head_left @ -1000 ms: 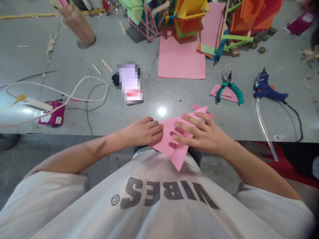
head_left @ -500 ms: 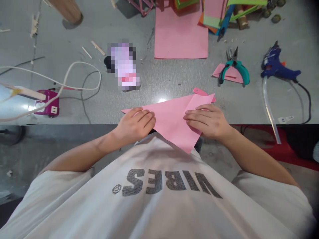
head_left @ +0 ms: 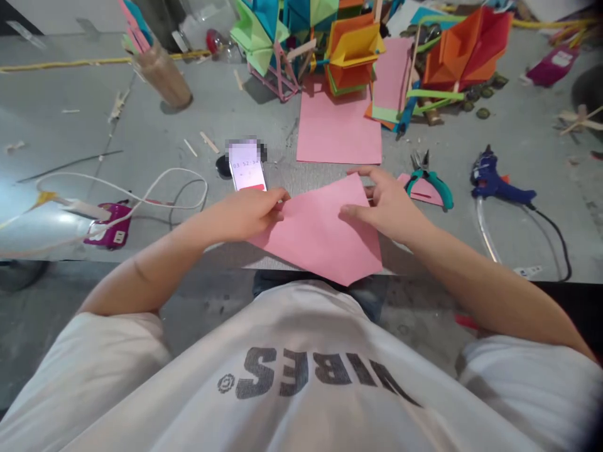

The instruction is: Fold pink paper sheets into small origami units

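Observation:
A folded sheet of pink paper [head_left: 320,232] is between my hands at the table's front edge, its lower part hanging past the edge. My left hand [head_left: 257,213] pinches the paper's left side, thumb and fingers together. On the right side, my right hand [head_left: 381,204] grips the paper with the thumb on top and the other fingers behind its upper right edge. A phone [head_left: 247,166] lies just beyond my left hand. Teal-handled pliers [head_left: 431,182] rest on a small pink piece to the right of my right hand.
A blue glue gun [head_left: 502,179] lies at the right. Farther back are a pink sheet stack [head_left: 339,135], colourful folded paper shapes [head_left: 355,53] and a cup [head_left: 162,78]. At left, a white cable runs to a purple power block [head_left: 110,226].
The view has tilted up, showing more of the table's back. Both hands have gone from lying flat on the paper to gripping its sides, and the paper is turned and partly lifted.

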### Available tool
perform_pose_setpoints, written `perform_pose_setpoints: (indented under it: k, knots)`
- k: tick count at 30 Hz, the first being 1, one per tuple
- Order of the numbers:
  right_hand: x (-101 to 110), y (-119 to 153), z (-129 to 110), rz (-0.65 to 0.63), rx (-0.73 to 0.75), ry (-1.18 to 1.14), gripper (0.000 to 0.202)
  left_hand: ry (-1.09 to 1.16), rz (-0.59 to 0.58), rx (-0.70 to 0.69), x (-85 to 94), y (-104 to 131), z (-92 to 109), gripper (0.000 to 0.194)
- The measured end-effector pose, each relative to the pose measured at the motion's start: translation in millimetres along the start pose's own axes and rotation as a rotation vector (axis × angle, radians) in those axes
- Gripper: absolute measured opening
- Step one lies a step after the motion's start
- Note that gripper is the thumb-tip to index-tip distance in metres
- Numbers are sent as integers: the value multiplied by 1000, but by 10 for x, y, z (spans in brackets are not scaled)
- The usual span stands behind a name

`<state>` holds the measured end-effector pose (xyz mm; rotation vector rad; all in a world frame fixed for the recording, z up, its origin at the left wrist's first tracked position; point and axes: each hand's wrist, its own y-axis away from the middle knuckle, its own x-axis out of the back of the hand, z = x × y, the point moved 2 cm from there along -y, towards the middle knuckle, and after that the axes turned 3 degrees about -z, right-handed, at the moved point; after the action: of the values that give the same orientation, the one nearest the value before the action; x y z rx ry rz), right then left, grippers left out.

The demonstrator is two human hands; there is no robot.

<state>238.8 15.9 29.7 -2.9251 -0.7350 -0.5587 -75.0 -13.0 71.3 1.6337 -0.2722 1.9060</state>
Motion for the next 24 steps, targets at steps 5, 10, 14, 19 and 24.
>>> perform_pose_setpoints:
  k: [5,10,14,19,24]
  knots:
    - [16,-283,243,118,31,348,36,-312,229,-154,-380,-180,363,44]
    - [28,-315,222,74,20,448,16,-300,164,-344,-534,-282,584,16]
    - [-5,-373,216,70,15,492,24,-290,241,-403,-619,-391,515,36]
    - [-57,-384,245,10,-41,483,11,-207,281,-431,-744,-370,416,47]
    - [-68,-318,233,30,-36,500,15,-149,294,-419,-781,-286,437,39]
